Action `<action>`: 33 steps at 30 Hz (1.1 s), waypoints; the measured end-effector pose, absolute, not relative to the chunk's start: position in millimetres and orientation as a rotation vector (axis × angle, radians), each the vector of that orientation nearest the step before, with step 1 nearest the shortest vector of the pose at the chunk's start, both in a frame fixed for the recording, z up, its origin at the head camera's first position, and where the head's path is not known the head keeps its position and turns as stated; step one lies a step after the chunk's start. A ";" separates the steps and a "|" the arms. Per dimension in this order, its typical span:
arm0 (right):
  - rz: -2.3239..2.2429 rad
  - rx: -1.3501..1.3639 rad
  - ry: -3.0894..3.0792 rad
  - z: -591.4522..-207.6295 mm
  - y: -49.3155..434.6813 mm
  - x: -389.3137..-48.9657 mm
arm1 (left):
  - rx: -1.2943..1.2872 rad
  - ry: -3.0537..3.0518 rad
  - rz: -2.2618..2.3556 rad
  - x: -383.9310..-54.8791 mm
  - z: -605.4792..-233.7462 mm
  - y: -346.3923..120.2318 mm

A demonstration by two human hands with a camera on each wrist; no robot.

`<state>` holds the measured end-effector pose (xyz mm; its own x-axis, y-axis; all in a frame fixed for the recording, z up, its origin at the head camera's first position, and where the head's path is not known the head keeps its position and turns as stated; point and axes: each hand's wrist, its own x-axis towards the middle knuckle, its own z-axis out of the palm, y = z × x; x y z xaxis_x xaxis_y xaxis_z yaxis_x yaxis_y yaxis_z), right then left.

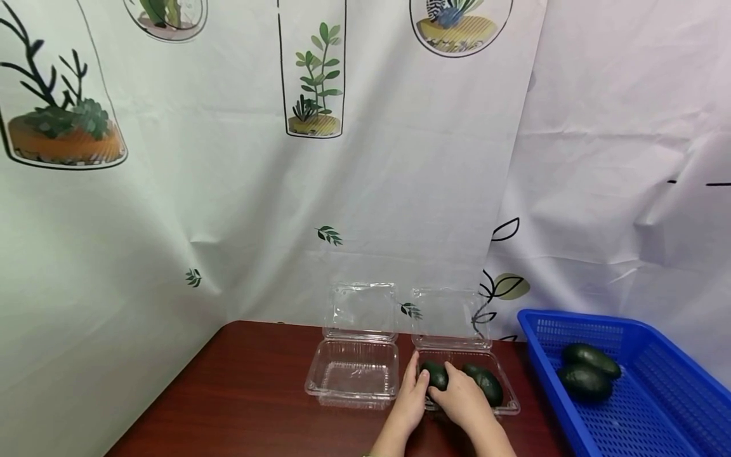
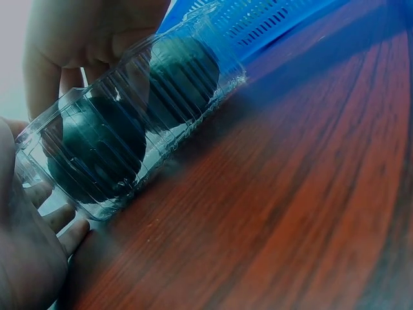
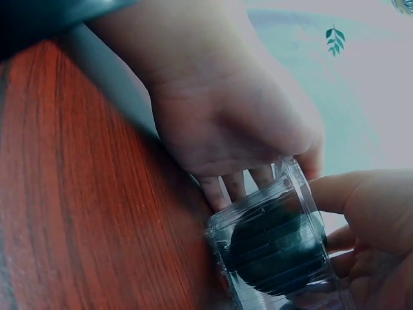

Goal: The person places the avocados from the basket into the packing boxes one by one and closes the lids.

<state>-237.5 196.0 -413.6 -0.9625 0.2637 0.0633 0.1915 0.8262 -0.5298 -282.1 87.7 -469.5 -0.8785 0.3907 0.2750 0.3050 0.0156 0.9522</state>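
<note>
Right hand (image 1: pixel 464 400) pinching avocado (image 1: pixel 436 374), left hand (image 1: pixel 408 401) gripping clear box (image 1: pixel 508 406), between blue basket (image 1: pixel 657 406) and second box (image 1: pixel 351 376)

The left grip (image 1: pixel 411 397) and right grip (image 1: pixel 464 398) are bare hands on bare forearms (image 1: pixel 492 439); a dark, blurred band (image 3: pixel 51 22), cuff or strap unclear, crosses the right one.

Soft, even light fills the head view, with gentle shading on the pale cloth (image 1: pixel 411 184) and glints on the clear boxes (image 1: pixel 353 367), while both wrist views look dimmer, hazy and blue-tinted, with washed-out whites and blurred shadow across the surface (image 2: pixel 258 206).
</note>
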 end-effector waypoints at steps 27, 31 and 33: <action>0.921 -0.306 -2.636 -392.6 218.0 -227.7 | 0.754 2.177 1.997 -283.3 -468.7 86.6; 0.968 -0.315 -2.554 -395.1 237.5 -224.4 | 0.757 2.179 2.008 -282.7 -469.5 86.6; 1.023 -0.341 -2.530 -398.0 248.8 -222.5 | 0.753 2.170 2.015 -282.2 -469.1 86.4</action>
<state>-222.5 248.8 -398.0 -0.8949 0.3611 0.2622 0.0775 0.7044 -0.7056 -282.2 86.4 -469.1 -0.8750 0.4063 0.2634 0.2928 0.0107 0.9561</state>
